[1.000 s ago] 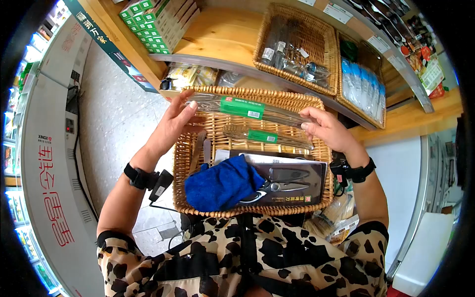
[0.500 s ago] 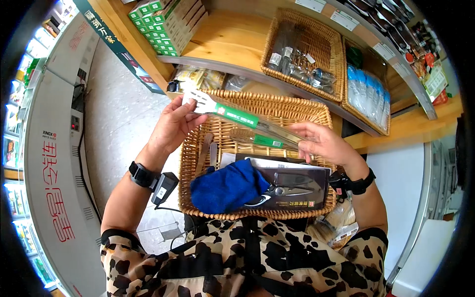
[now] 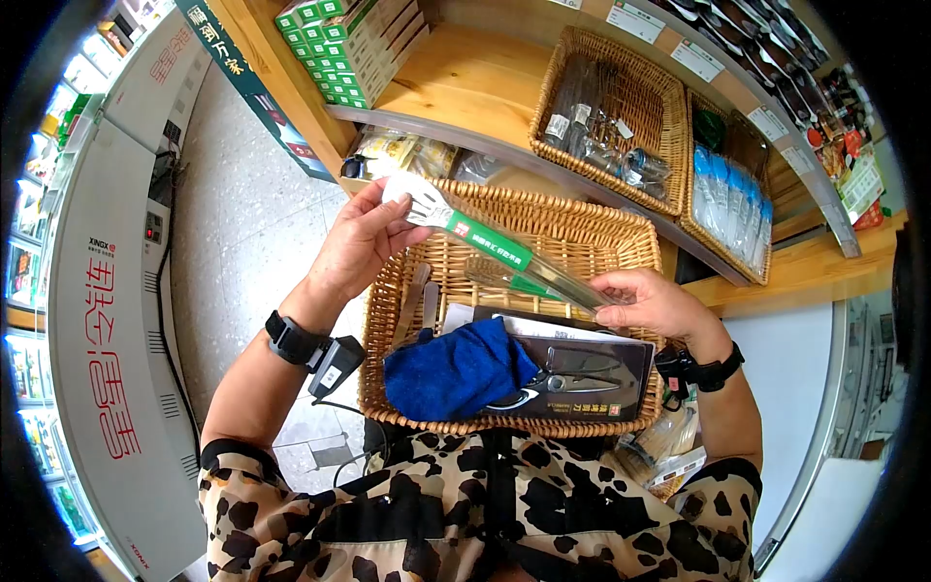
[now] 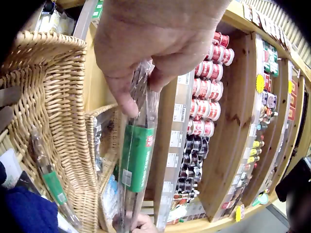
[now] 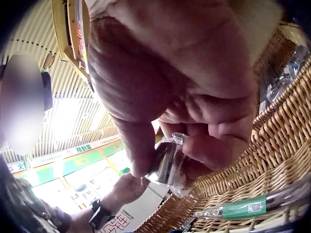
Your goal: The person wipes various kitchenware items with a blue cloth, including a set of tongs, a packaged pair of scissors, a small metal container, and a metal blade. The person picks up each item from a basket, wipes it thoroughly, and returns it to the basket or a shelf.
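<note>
Metal food tongs in a clear sleeve with a green label slant across the wicker basket, held up between both hands. My left hand pinches the slotted end between thumb and fingers. At the other end, my right hand grips the bent metal end through the plastic. Below, a second green-labelled packaged utensil lies in the basket, partly hidden in the head view. Nearer me in the basket are a blue cloth item and a dark box with scissors.
Wooden shelving stands ahead, bearing stacked green boxes and wicker trays, one with bagged dark items, another with blue-topped packets. At left is a white freezer cabinet beside a tiled aisle. Bagged goods sit right of the basket.
The tongs have turned from lying nearly level to slanting, their slotted end now up at the left and facing me. Their right end dropped along with my right hand; both hands keep hold.
</note>
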### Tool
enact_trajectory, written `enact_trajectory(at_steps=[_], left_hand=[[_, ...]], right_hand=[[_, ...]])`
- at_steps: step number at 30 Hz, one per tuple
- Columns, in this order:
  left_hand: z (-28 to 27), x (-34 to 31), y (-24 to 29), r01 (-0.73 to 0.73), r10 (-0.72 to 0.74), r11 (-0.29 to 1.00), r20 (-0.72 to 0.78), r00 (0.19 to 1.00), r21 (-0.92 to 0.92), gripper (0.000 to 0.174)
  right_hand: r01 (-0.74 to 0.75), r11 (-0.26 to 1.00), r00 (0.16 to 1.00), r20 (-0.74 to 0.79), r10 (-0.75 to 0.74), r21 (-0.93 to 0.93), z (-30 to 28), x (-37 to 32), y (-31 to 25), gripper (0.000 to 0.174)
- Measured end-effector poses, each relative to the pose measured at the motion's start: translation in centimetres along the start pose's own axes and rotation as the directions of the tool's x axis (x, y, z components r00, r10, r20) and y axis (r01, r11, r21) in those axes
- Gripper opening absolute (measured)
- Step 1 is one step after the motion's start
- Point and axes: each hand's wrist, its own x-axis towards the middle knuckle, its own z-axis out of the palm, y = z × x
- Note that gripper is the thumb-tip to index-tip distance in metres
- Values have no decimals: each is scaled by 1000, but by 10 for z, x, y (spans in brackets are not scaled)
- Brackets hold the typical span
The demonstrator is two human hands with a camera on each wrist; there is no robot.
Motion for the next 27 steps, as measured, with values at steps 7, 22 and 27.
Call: enact_trajectory(at_steps=[7, 22, 27], left_hand=[[-6, 0, -2, 10, -8, 999, -48, 999, 40, 31], [-68, 1, -43, -174, 221, 207, 128, 967, 963, 64], [-65, -1, -42, -36, 38, 270, 27, 999, 962, 61]], right_hand=[[-7, 984, 1000, 3, 7, 178, -9, -9, -10, 34], [288, 864, 732, -677, 79, 413, -142, 21, 41, 23], [286, 867, 594, -786, 173, 407, -208, 66, 79, 26]])
